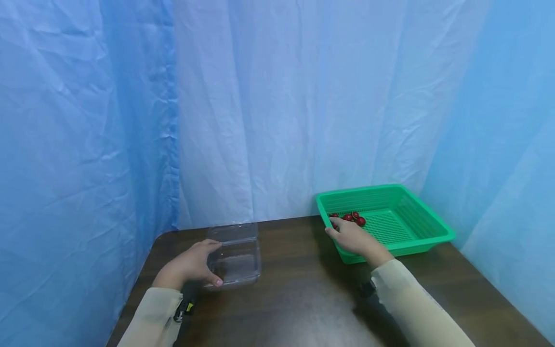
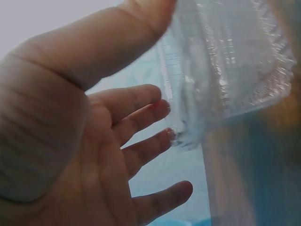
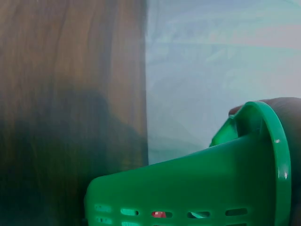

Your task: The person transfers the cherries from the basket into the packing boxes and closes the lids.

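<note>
A clear plastic box with a hinged lid lies opened on the table's left part. My left hand is at its left side, thumb near the front corner, fingers toward the hinge. In the left wrist view, the fingers are spread and fairly straight, with fingertips right at the box's edge. My right hand is over the left rim of a green plastic basket. Its fingertips are beside several dark red cherries. The basket wall hides most of this hand in the right wrist view; I cannot tell what it grips.
The dark wooden table ends at the back against a pale blue curtain. More curtain hangs on the left and right sides. The basket stands at the back right, its floor slotted; brown table top lies between box and basket.
</note>
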Demonstrator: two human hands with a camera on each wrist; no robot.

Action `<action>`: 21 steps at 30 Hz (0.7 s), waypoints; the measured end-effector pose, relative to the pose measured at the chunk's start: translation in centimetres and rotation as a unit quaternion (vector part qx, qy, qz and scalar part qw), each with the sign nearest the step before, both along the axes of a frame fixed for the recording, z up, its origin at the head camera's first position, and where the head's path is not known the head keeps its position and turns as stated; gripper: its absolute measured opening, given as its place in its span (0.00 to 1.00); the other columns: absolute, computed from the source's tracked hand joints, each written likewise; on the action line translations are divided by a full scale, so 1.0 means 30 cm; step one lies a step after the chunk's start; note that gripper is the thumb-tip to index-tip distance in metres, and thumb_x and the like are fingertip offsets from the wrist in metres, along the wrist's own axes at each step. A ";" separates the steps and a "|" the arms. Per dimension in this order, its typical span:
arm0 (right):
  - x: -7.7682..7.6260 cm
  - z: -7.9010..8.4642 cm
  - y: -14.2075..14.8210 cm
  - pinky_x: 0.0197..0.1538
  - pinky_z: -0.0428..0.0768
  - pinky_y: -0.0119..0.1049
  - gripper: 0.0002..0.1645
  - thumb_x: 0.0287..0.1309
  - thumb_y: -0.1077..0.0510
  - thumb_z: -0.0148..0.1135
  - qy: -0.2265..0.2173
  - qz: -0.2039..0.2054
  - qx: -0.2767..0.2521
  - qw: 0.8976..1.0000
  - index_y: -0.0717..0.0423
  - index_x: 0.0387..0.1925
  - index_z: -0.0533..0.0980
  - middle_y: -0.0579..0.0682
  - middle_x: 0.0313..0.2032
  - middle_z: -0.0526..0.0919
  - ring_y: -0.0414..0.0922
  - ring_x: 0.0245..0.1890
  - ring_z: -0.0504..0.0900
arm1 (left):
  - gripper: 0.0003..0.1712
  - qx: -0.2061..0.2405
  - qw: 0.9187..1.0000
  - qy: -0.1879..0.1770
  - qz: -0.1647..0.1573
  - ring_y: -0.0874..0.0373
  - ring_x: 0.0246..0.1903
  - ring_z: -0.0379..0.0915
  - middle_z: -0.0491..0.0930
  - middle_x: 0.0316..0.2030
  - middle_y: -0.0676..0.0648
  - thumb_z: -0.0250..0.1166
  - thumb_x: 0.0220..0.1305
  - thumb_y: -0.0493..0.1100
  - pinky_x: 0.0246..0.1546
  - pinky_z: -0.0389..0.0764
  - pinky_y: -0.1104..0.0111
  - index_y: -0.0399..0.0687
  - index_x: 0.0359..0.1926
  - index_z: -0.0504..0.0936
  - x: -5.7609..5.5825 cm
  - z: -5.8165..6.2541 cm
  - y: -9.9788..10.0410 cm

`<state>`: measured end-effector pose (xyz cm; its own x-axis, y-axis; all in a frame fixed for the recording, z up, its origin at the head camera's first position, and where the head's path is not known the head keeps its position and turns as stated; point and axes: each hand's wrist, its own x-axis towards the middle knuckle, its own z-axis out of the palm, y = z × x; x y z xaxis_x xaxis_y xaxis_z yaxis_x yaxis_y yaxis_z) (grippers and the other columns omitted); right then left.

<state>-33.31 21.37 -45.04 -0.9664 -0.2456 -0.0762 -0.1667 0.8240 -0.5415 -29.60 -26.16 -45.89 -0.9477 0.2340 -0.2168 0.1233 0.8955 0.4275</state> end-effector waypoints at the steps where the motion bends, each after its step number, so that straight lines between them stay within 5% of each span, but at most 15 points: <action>1: -0.001 -0.002 -0.012 0.79 0.75 0.73 0.44 0.90 0.36 0.51 -0.001 -0.002 -0.001 1.000 0.59 0.89 0.61 0.68 0.83 0.72 0.69 0.81 0.74 | 0.71 0.001 1.000 -0.002 0.001 0.24 0.84 0.58 0.64 0.86 0.33 0.96 0.45 0.54 0.74 0.75 0.27 0.44 0.87 0.68 -0.001 0.000 0.013; 7: -0.009 -0.013 -0.082 0.81 0.73 0.72 0.45 0.89 0.36 0.52 0.003 -0.013 0.005 1.000 0.59 0.89 0.61 0.65 0.83 0.72 0.67 0.82 0.73 | 0.71 -0.008 1.000 -0.003 0.005 0.24 0.85 0.56 0.61 0.87 0.33 0.95 0.46 0.54 0.75 0.74 0.27 0.45 0.87 0.68 -0.005 0.011 0.068; 21: 0.001 -0.016 -0.207 0.83 0.71 0.70 0.44 0.89 0.37 0.53 0.001 -0.019 -0.011 1.000 0.58 0.89 0.62 0.62 0.84 0.71 0.64 0.84 0.72 | 0.69 -0.010 1.000 0.002 0.012 0.24 0.85 0.57 0.62 0.87 0.33 0.95 0.46 0.53 0.74 0.75 0.27 0.46 0.87 0.69 -0.002 0.010 0.081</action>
